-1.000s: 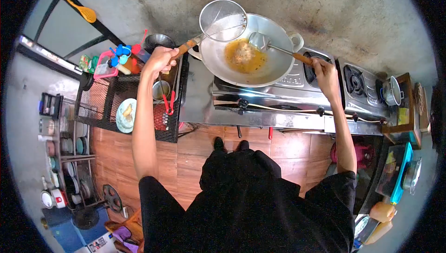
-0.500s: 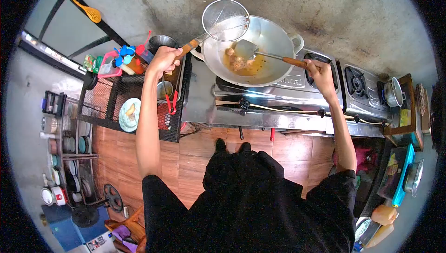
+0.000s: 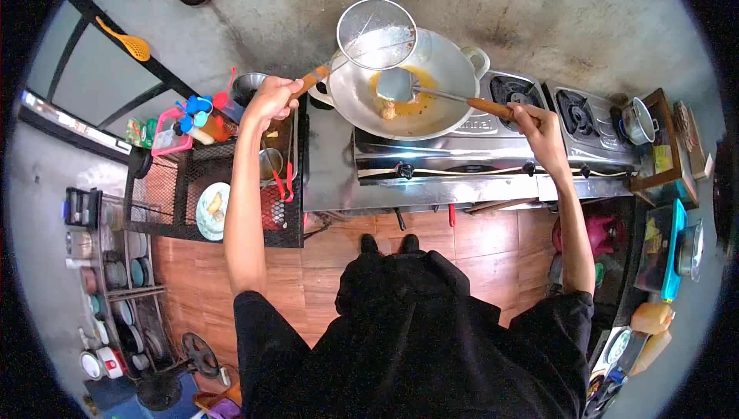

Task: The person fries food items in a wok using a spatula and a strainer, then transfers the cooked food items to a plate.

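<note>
Left hand (image 3: 271,98) gripping strainer (image 3: 377,24), above wok (image 3: 446,65)

Only one piece of lettering can be made out: a dark printed brand word on the stainless front panel of the gas stove (image 3: 493,159), just below the rim of the wok (image 3: 400,84), right of centre. The word is partly covered by the wok's edge and cannot be read with certainty. Coloured labels are seen on the packets (image 3: 140,131) at the far left and on the box (image 3: 663,160) on the shelf at the right, but their print is too small to be read.
</note>
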`<state>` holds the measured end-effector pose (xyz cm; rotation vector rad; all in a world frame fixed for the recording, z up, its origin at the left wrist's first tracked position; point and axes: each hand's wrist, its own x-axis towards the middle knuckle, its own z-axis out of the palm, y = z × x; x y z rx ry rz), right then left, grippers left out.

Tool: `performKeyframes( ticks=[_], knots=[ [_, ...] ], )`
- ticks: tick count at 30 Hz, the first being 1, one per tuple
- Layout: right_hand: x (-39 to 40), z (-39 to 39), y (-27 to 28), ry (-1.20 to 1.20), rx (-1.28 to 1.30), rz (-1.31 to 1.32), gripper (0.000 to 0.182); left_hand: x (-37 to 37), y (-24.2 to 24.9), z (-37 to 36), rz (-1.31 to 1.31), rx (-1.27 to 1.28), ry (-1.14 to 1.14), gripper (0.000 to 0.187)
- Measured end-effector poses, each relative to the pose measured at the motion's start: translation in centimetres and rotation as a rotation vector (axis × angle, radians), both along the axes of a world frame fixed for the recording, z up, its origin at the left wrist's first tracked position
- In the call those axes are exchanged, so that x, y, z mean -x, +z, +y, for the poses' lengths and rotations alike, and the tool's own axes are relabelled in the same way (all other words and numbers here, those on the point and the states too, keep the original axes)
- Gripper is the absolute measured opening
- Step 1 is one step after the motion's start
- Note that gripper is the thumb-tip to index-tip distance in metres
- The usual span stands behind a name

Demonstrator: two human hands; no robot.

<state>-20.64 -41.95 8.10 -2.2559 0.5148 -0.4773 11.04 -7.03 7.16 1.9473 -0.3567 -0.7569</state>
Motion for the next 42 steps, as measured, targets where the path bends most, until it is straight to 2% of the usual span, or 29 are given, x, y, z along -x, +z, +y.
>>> performKeyframes(
  ticks=[11, 17, 20, 21, 24, 25, 26, 28, 30, 32, 42],
  knots=[
    [3.1, 2.8, 1.6, -0.126, 0.074, 0.003, 0.03, -1.3, 0.1, 0.3, -0.044, 0.023, -0.064, 0.026],
    [2.8, 3.1, 0.1, -0.239, 0.181, 0.011, 0.032, -1.6, -0.5, 0.3, -0.015, 0.015, -0.063, 0.026],
    [1.8, 3.9, -0.6, -0.186, 0.171, -0.044, 0.032, -1.6, -1.0, 0.2, -0.014, 0.014, -0.081, 0.026],
    [1.6, 4.9, 0.4, -0.218, 0.144, 0.044, 0.03, -1.6, -1.1, 0.2, -0.015, 0.011, -0.081, 0.026],
    [1.0, 6.0, 0.3, -0.225, 0.125, 0.066, 0.028, -1.5, -1.0, 0.2, -0.005, 0.007, -0.077, 0.026],
    [0.7, 5.9, -0.6, -0.179, 0.084, -0.01, 0.027, -1.4, -1.0, 0.3, -0.018, -0.004, -0.077, 0.027],
    [0.4, 6.8, 0.1, -0.211, 0.061, 0.075, 0.027, -1.3, -0.9, 0.3, -0.031, -0.015, -0.078, 0.027],
    [0.0, 6.5, -1.7, -0.19, 0.151, -0.009, 0.027, -1.3, -0.9, 0.2, -0.018, -0.006, -0.074, 0.027],
    [-0.8, 6.3, -2.6, -0.182, 0.11, -0.074, 0.026, -1.4, -1.0, 0.4, -0.006, 0.002, -0.066, 0.027],
    [-1.6, 6.2, -2.8, -0.163, 0.228, -0.123, 0.024, -1.4, -1.0, 0.3, 0.011, 0.013, -0.069, 0.027],
    [-2.7, 0.5, -5.7, -0.185, 0.029, -0.025, 0.026, 0.3, -0.4, -0.4, -0.038, -0.003, -0.006, 0.027]
  ],
)
